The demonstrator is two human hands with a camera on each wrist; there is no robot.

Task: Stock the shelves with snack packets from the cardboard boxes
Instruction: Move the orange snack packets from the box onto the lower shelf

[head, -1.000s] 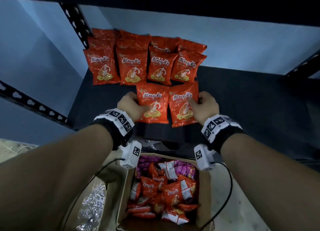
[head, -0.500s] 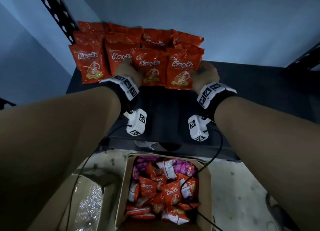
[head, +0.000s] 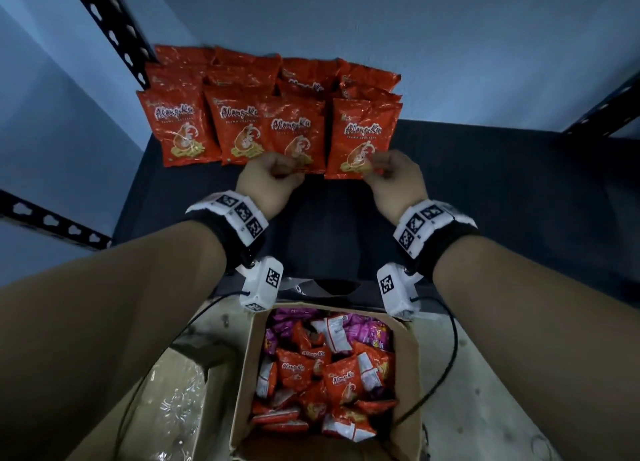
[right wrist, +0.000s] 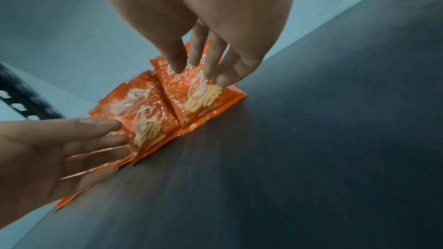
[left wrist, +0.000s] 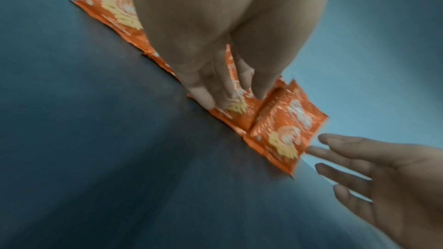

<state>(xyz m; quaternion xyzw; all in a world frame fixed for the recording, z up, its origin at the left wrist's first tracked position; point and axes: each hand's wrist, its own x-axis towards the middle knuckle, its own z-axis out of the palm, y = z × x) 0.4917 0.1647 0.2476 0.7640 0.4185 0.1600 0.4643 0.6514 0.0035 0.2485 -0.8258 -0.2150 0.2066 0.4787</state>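
Note:
Rows of red prawn-cracker packets [head: 180,131] lean at the back left of the dark shelf [head: 502,190]. Two packets form the row's right end: one [head: 294,131] under my left hand [head: 273,176], one [head: 363,131] under my right hand [head: 391,176]. In the left wrist view my left hand [left wrist: 215,92] touches its packet [left wrist: 239,118] with straight fingers. In the right wrist view my right hand [right wrist: 203,67] does the same on its packet [right wrist: 203,99]. Neither hand grips. The cardboard box [head: 410,374] below holds several red, white and purple packets [head: 329,374].
A black perforated upright [head: 114,28] stands at the shelf's back left, and a crossbar [head: 52,221] runs at the left. A blue wall closes the back. Another open box with clear plastic [head: 173,408] sits on the floor at the lower left. Cables hang from my wrists.
Both hands carried the two packets from the shelf's front to the back row, set them there and let go. The fingers have straightened and the hands have drawn back slightly.

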